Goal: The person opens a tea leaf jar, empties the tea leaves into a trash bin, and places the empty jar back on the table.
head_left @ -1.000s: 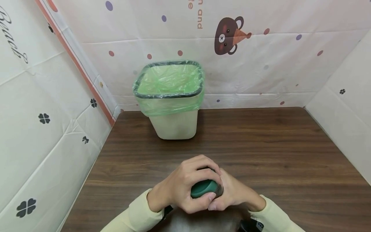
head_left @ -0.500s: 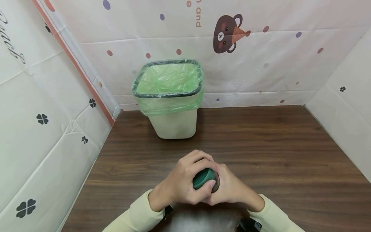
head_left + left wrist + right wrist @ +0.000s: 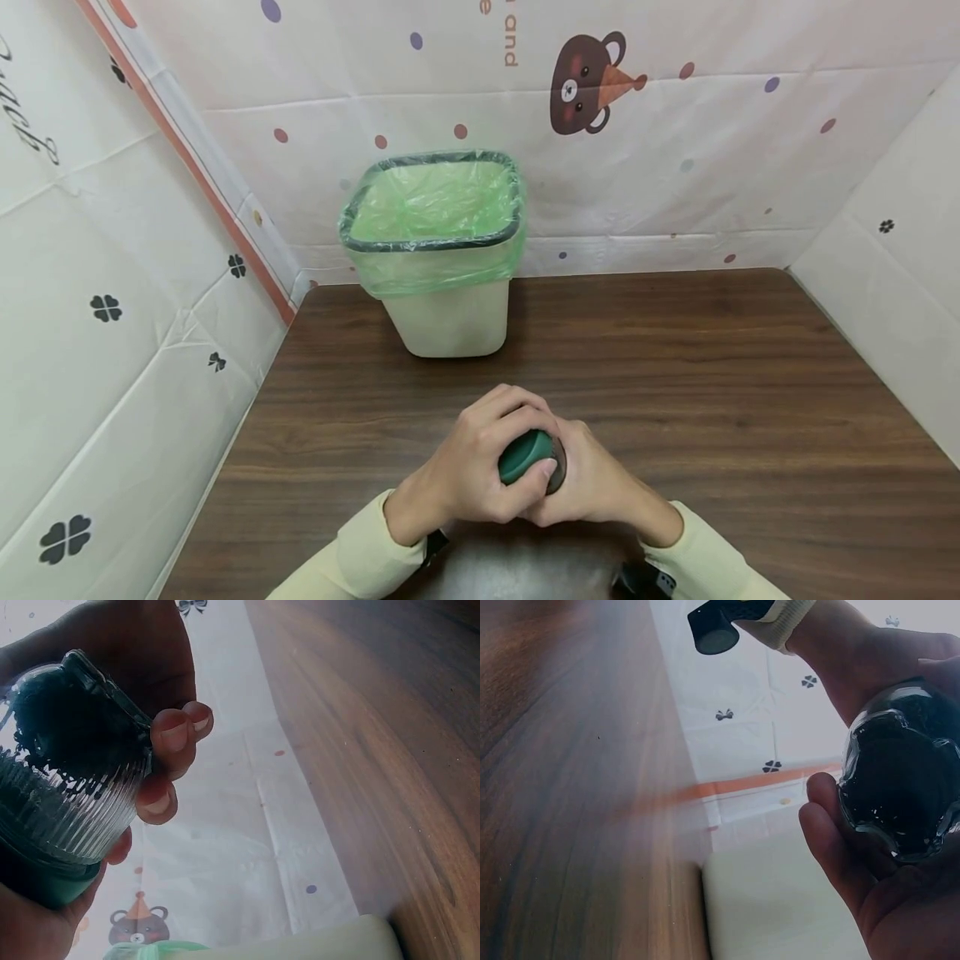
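Over the table (image 3: pixel 712 367), your left hand (image 3: pixel 477 461) grasps the lid (image 3: pixel 524 456) of the jar (image 3: pixel 79 769) and your right hand (image 3: pixel 596 479) its body (image 3: pixel 105 814). The right wrist view shows the base (image 3: pixel 904 784), which the head view hides.

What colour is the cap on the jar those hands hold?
The cap is green, clearest in the head view.

booth (image 3: pixel 90 217) (printed sheets (image 3: pixel 720 192) around table (image 3: pixel 720 367))
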Action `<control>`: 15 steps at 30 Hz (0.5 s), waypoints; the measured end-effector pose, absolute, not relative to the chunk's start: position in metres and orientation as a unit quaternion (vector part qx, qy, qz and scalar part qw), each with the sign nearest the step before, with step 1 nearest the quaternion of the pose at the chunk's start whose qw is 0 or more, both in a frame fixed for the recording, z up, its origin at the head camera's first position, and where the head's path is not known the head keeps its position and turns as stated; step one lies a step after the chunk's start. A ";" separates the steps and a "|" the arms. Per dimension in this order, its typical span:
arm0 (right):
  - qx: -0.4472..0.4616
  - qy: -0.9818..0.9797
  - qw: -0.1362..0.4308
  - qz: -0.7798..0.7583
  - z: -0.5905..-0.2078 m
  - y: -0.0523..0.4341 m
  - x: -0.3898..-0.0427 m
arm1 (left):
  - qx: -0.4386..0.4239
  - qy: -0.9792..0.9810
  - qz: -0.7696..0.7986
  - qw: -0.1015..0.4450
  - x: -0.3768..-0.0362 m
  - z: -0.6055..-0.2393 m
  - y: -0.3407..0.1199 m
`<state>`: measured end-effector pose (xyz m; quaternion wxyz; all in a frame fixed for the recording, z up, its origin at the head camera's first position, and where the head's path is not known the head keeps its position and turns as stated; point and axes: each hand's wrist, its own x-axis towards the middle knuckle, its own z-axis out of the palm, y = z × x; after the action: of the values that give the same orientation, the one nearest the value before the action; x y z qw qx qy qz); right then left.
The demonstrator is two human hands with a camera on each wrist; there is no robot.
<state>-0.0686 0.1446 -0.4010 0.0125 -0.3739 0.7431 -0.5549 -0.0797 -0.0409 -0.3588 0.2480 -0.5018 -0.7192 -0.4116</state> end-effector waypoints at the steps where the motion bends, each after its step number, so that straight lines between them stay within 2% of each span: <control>1: -0.374 0.742 0.013 -0.556 -0.401 0.145 -0.069 | -0.503 -0.719 -0.412 0.246 -0.080 -0.359 -0.041; 15: -0.388 0.730 0.004 -0.562 -0.399 0.145 -0.070 | -0.520 -0.721 -0.404 0.217 -0.080 -0.354 -0.045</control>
<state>-0.0696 0.1453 -0.3990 0.0037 -0.3878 0.7302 -0.5625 -0.0797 -0.0448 -0.3538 0.2170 -0.5203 -0.7206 -0.4037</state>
